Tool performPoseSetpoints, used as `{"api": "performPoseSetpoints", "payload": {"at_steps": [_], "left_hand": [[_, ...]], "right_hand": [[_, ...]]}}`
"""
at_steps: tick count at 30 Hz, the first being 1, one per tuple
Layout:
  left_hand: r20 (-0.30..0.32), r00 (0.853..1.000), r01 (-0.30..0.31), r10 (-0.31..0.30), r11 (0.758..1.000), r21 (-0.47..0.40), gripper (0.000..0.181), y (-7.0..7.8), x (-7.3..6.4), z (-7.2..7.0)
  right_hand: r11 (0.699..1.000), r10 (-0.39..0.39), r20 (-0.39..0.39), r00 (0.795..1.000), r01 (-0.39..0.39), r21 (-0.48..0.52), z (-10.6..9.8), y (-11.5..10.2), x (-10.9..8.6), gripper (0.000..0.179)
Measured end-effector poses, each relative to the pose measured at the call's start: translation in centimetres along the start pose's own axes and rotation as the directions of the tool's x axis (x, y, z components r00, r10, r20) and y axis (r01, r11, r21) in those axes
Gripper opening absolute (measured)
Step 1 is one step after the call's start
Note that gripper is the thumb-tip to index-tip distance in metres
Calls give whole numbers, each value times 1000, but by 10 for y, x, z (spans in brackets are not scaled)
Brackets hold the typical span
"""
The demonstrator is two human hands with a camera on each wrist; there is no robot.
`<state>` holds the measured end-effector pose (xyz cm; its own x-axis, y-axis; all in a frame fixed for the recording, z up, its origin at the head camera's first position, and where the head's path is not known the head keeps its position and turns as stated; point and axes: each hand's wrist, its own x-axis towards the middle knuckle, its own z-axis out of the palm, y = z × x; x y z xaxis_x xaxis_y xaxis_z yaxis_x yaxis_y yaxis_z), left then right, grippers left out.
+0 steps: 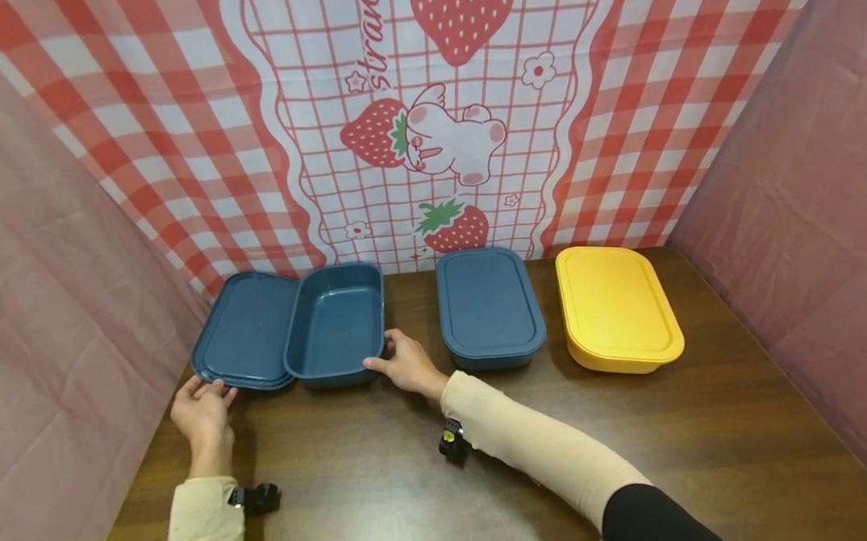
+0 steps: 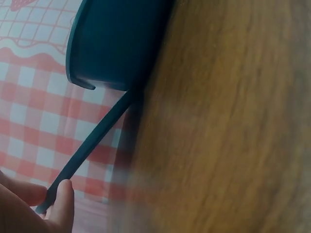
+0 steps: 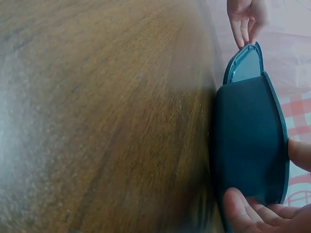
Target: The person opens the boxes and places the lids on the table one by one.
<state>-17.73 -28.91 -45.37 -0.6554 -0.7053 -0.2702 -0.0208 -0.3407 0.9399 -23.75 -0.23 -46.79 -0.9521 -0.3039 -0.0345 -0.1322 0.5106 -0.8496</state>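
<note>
A dark blue lid [image 1: 247,331] lies tilted at the far left, its left side raised and its right edge low against an uncovered blue food container [image 1: 342,331]. My left hand [image 1: 203,414] pinches the lid's near left corner between thumb and fingers, as the left wrist view also shows. At the container's near right corner, my right hand [image 1: 407,362] grips the wall, thumb by the rim and fingers around the side. The container's inside shows bare. In the right wrist view, the lid [image 3: 247,65] stands slanted beyond the container's wall [image 3: 250,141].
To the right stand a lidded blue container [image 1: 489,304] and a lidded yellow container [image 1: 620,307], both on the brown wooden table [image 1: 355,476]. A strawberry-print cloth [image 1: 457,140] hangs behind, with pink curtains [image 1: 792,166] at both sides.
</note>
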Motion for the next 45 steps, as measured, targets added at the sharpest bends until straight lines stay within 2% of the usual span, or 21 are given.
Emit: {"api": "performPoseSetpoints", "payload": {"at_steps": [5, 9, 19, 26, 32, 37, 40, 43, 45], "left_hand": [[28, 996, 75, -79, 990, 118, 54, 2, 5, -3], [37, 994, 89, -99, 975, 205, 58, 1, 8, -6], [23, 989, 138, -147, 964, 228, 59, -1, 17, -13], [13, 988, 147, -154, 964, 221, 61, -2, 20, -16], [37, 983, 164, -179, 954, 251, 62, -3, 20, -17], [64, 983, 148, -173, 946, 287, 65, -4, 22, -19], [81, 985, 117, -151, 940, 321, 66, -5, 24, -18], [91, 988, 80, -121, 927, 367, 66, -5, 25, -17], [98, 990, 53, -102, 910, 412, 66, -4, 25, -16]], "right_hand": [[1000, 6, -3, 1000, -6, -5, 1, -1, 0, 59], [1000, 15, -1, 1000, -15, -9, 2, -1, 0, 61], [1000, 12, -11, 1000, -12, -28, 5, 0, 0, 62], [1000, 5, -9, 1000, -5, -26, 5, 0, 0, 61], [1000, 3, 2, 1000, -3, -21, 4, -1, 0, 60], [1000, 2, 7, 1000, -2, -25, 4, -2, 0, 60], [1000, 3, 8, 1000, -3, -25, 5, -1, 0, 60], [1000, -1, 6, 1000, 1, -26, 5, -1, 1, 60], [999, -7, 1, 1000, 7, -31, 4, -1, 1, 60]]}}
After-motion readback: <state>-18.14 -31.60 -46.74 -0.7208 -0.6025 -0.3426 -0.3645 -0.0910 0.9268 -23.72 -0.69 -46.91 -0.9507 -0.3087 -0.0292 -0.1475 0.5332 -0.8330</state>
